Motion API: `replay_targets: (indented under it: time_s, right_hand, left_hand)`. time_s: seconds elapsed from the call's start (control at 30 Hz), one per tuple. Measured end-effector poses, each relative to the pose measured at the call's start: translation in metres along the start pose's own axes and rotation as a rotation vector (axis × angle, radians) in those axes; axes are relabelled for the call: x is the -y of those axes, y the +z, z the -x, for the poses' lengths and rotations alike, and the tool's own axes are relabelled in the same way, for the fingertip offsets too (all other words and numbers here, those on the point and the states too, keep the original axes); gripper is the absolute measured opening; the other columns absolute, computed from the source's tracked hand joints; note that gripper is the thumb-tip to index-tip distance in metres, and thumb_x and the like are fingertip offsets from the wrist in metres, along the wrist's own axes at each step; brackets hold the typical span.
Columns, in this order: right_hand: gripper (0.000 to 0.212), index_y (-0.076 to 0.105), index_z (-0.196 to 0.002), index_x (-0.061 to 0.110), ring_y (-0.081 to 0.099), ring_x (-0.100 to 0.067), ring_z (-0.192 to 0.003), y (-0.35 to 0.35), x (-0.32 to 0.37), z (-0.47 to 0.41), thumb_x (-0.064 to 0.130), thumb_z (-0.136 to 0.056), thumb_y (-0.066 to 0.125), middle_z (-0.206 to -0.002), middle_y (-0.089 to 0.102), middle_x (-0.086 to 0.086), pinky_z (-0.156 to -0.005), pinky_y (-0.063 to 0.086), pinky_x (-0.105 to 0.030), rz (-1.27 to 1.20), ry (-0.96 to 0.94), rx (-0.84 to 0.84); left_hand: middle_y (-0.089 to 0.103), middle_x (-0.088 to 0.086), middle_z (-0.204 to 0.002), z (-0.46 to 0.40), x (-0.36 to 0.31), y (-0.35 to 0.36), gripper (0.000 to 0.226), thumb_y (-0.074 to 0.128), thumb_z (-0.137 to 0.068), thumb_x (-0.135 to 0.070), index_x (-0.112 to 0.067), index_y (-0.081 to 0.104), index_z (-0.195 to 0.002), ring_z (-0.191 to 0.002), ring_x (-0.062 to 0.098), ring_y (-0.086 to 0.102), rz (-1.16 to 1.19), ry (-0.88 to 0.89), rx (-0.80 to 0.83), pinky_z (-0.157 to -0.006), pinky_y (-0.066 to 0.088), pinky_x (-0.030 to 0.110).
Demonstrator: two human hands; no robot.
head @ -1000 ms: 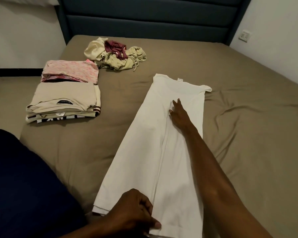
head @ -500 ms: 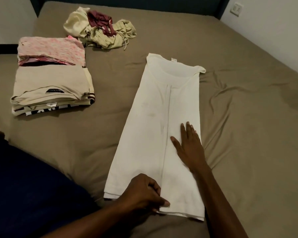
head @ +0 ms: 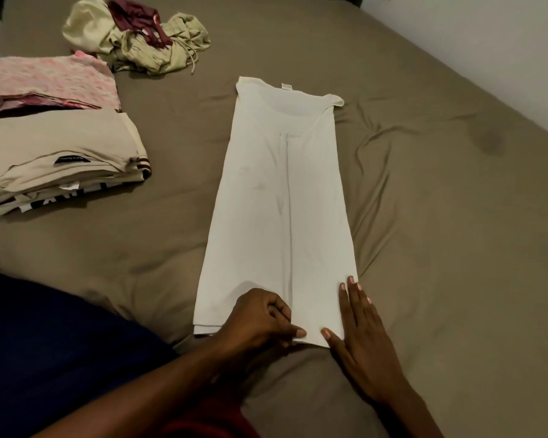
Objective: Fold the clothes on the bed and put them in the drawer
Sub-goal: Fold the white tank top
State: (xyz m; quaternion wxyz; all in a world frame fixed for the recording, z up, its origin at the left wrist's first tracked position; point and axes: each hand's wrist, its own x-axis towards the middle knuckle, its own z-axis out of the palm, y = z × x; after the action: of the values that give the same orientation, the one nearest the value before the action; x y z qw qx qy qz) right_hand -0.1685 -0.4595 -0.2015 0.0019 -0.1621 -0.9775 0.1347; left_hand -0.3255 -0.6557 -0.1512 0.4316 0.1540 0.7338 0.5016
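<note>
At centre frame, on the wrinkled brown bed (head: 440,216), lies a long, smooth white shirt (head: 282,200); the left hand (head: 260,320) pinches its hem, the right hand (head: 361,339) rests flat, wrists cut off.

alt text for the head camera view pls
A person's left hand pinches the near hem of a long folded white shirt on a brown bed, right hand flat beside it. Folded stacks and unfolded clothes lie behind.

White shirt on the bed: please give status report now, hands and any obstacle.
Left hand pinches hem of white shirt. Right hand flat at its near right corner. Shirt folded lengthwise, flat on bed. Nothing in the way.
</note>
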Motion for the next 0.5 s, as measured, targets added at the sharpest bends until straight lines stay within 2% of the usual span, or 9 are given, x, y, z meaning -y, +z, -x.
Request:
replay_targets:
  time_s: [0.07,0.13,0.2,0.27,0.33,0.4,0.43,0.5]
  right_hand:
    - [0.075,-0.002,-0.166,0.024,-0.006,-0.010,-0.159,-0.004,-0.005,0.010,0.062,-0.106,0.022,-0.174,-0.007,0.007,-0.129,0.004,-0.032,-0.029,-0.031,0.008]
    - [0.064,0.017,-0.165,0.028,0.009,-0.005,-0.158,-0.011,-0.008,0.021,0.054,-0.108,0.029,-0.172,0.012,0.014,-0.127,0.014,-0.027,-0.100,-0.034,-0.016]
    - [0.054,0.045,-0.156,0.028,0.029,0.000,-0.151,-0.016,-0.012,0.034,0.045,-0.105,0.041,-0.163,0.036,0.016,-0.121,0.028,-0.022,-0.156,-0.045,-0.103]
    - [0.041,0.068,-0.136,0.029,0.052,0.002,-0.136,-0.018,-0.014,0.049,0.035,-0.098,0.055,-0.145,0.059,0.017,-0.111,0.044,-0.024,-0.203,-0.079,-0.210]
    - [0.027,0.078,-0.116,0.034,0.069,0.000,-0.114,-0.027,-0.010,0.054,0.025,-0.093,0.066,-0.122,0.073,0.019,-0.097,0.053,-0.021,-0.316,0.005,-0.319]
    - [0.026,0.080,-0.105,0.033,0.075,-0.006,-0.097,-0.038,-0.017,0.039,0.011,-0.093,0.074,-0.105,0.078,0.017,-0.086,0.056,-0.021,-0.498,0.164,-0.428]
    - [0.026,0.080,-0.107,0.030,0.073,-0.007,-0.102,-0.044,-0.022,0.026,0.008,-0.093,0.074,-0.110,0.078,0.014,-0.090,0.056,-0.025,-0.515,0.182,-0.459]
    - [0.029,0.076,-0.122,0.027,0.057,-0.009,-0.131,-0.045,-0.037,-0.001,0.020,-0.094,0.073,-0.140,0.065,0.007,-0.110,0.043,-0.031,-0.336,0.047,-0.396]
  left_hand:
    - [0.076,0.011,-0.073,0.000,0.003,-0.017,0.034,0.094,-0.071,-0.015,-0.003,0.070,-0.091,-0.066,0.025,0.076,0.002,0.015,0.003,-0.069,0.063,0.035]
    - [0.076,0.005,-0.073,-0.005,0.011,-0.049,0.024,0.091,-0.073,-0.011,-0.012,0.071,-0.087,-0.065,0.022,0.075,-0.132,0.118,-0.083,-0.068,0.064,0.042]
    - [0.076,-0.009,-0.077,-0.011,0.020,-0.095,0.022,0.084,-0.077,-0.012,-0.026,0.071,-0.087,-0.067,0.011,0.072,-0.484,0.377,-0.279,-0.068,0.061,0.036]
    - [0.074,-0.013,-0.097,-0.009,0.029,-0.139,0.034,0.074,-0.076,-0.013,-0.033,0.070,-0.103,-0.083,0.015,0.072,-0.867,0.612,-0.427,-0.067,0.057,0.030]
    - [0.068,-0.004,-0.122,-0.011,0.039,-0.170,0.057,0.075,-0.071,-0.007,-0.030,0.066,-0.123,-0.102,0.023,0.068,-1.147,0.692,-0.385,-0.067,0.053,0.031]
    - [0.057,0.004,-0.143,-0.018,0.048,-0.176,0.073,0.074,-0.068,-0.004,-0.023,0.061,-0.137,-0.123,0.027,0.060,-1.267,0.741,-0.275,-0.076,0.055,0.034]
    - [0.053,0.008,-0.148,-0.021,0.051,-0.173,0.074,0.069,-0.068,-0.004,-0.020,0.060,-0.140,-0.130,0.028,0.056,-1.304,0.786,-0.215,-0.084,0.055,0.036]
    - [0.049,0.013,-0.153,-0.029,0.058,-0.168,0.066,0.059,-0.076,-0.014,-0.017,0.059,-0.142,-0.138,0.030,0.049,-1.371,0.895,-0.122,-0.100,0.050,0.040]
